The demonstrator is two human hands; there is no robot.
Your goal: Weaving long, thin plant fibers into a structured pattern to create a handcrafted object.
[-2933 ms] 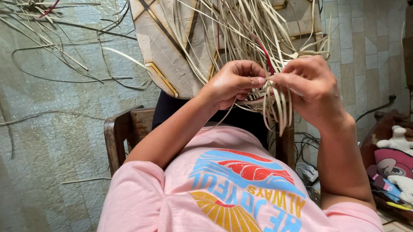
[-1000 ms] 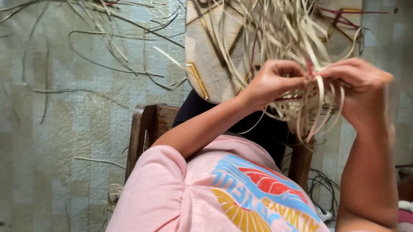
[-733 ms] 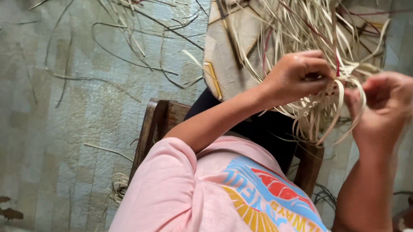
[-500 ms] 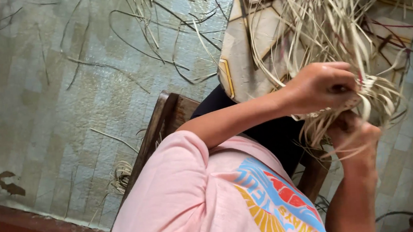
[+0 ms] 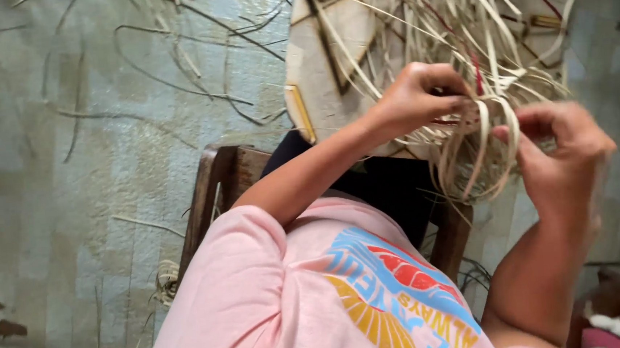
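The left hand (image 5: 421,101) is closed on the half-woven bundle of pale straw strips (image 5: 479,147), pinching it firm so the weave stays tight. The right hand (image 5: 559,153) has its fingers curled, loosely gripping one looping strip, above the person's lap at the front edge of the wooden chair (image 5: 213,195). Loose strips (image 5: 172,74) lie on the tiled floor (image 5: 51,214).

Soft even daylight, faint shadows, no glare, motion blur throughout
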